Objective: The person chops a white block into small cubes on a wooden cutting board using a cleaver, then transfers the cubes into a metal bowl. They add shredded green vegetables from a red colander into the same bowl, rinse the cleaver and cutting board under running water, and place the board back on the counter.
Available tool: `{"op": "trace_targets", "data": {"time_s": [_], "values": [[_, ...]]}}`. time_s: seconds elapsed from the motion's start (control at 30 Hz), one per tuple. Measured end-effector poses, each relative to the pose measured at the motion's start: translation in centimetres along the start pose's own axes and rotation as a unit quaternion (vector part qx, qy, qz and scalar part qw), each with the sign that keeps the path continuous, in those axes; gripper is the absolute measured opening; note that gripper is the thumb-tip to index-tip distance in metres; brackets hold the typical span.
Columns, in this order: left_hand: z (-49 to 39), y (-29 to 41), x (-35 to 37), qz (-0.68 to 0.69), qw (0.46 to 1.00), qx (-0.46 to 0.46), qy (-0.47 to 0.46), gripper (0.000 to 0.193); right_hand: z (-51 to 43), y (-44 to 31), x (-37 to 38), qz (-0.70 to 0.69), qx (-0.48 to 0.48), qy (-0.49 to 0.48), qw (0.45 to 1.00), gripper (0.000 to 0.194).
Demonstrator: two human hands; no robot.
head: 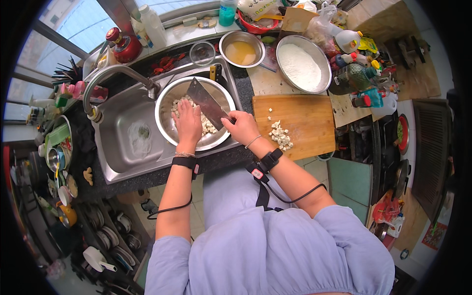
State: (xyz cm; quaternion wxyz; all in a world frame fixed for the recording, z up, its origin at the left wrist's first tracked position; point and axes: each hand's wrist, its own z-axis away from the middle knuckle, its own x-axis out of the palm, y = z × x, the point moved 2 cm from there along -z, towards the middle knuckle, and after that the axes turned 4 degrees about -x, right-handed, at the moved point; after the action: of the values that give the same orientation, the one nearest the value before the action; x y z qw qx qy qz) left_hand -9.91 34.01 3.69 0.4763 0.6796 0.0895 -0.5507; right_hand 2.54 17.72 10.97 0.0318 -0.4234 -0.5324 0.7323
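My right hand [241,128] grips the handle of a cleaver [207,102], whose broad dark blade slants across a steel bowl [160,127]. Over the same bowl, my left hand [188,123] holds nothing and has its fingers spread. Whether it touches the small pale cubes [208,127] in the bowl is hard to tell. The bowl stands at the right side of the sink. To the right, a wooden cutting board [309,121] carries a loose pile of similar cubes [281,136], with a couple of stray ones above it.
A steel faucet [114,69] arches over the sink basin [110,129], where a clear plastic bag [139,138] lies. Behind the board stand a bowl of white powder [300,68] and a bowl of yellowish liquid [241,53]. Bottles [348,79] crowd the right. Ginger [88,176] lies left.
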Motion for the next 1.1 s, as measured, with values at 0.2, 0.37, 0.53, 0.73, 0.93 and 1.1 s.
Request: {"op": "trace_targets", "data": {"time_s": [0.2,0.37,0.53,0.73,0.93,1.1], "values": [[1.7,1.7,1.5,-0.04,0.999,-0.005,0.021,0.065,1.9,5.0,-5.5,-0.021,0.04,0.033,0.998,0.029],[3.0,7.2,2.6,0.025,0.997,0.068,0.008,0.046,5.2,11.0,-13.6,0.079,0.028,0.106,0.991,0.021],[4.6,14.3,7.3,0.105,0.977,0.17,-0.07,0.047,7.5,17.5,-19.1,0.137,0.03,0.157,0.978,0.02],[4.7,20.1,15.2,0.058,0.973,0.199,-0.103,0.064,11.5,24.6,-22.3,0.045,0.141,0.151,0.977,0.025],[5.8,21.0,19.2,0.024,0.978,0.171,-0.114,0.062,17.4,31.2,-23.5,-0.162,0.216,0.104,0.957,0.03],[8.5,21.6,19.0,0.054,0.971,0.186,-0.138,0.057,21.4,32.9,-23.0,-0.194,0.252,0.096,0.943,0.032]]}}
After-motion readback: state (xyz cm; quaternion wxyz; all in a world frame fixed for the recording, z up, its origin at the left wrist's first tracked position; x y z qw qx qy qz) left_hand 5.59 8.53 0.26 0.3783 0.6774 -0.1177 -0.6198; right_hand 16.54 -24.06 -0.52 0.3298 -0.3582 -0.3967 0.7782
